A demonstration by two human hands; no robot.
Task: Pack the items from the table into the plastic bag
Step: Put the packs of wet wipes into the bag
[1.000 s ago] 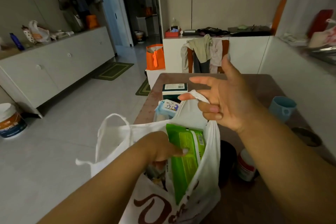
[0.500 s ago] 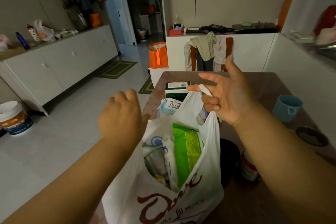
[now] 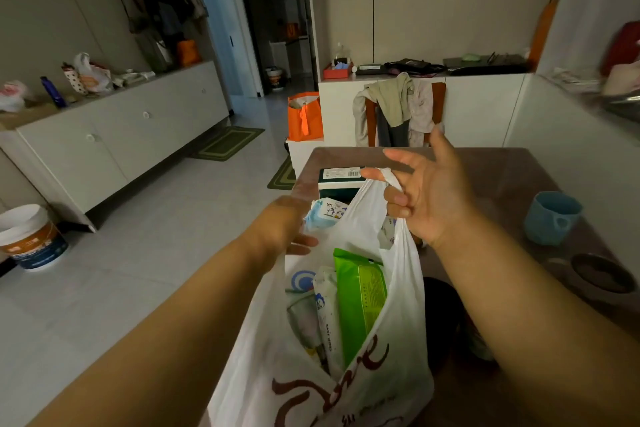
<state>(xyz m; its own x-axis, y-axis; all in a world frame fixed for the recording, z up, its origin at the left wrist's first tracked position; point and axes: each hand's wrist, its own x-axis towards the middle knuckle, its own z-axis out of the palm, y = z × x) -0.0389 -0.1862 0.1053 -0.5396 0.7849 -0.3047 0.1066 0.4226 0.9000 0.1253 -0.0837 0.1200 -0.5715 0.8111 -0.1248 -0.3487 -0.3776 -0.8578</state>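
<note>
A white plastic bag (image 3: pixel 311 378) with brown lettering stands open at the near edge of the brown table (image 3: pixel 502 173). Inside it a green pack (image 3: pixel 360 298) and a white baby wipes pack (image 3: pixel 327 315) stand upright among other items. My right hand (image 3: pixel 433 194) holds the bag's right handle up, the loop caught by its curled fingers. My left hand (image 3: pixel 282 229) reaches over the bag's left rim with fingers extended and holds nothing. Just beyond it a light blue wipes pack (image 3: pixel 327 213) lies on the table, with a dark green box (image 3: pixel 341 180) behind.
A blue mug (image 3: pixel 550 218) and a dark bowl (image 3: pixel 601 274) sit on the table's right side. A dark round object (image 3: pixel 443 315) and a can (image 3: pixel 479 340) stand right of the bag. Tiled floor lies left of the table.
My left hand left the green pack in the bag, came out, and moved forward towards the light blue pack. My right hand kept holding the handle.
</note>
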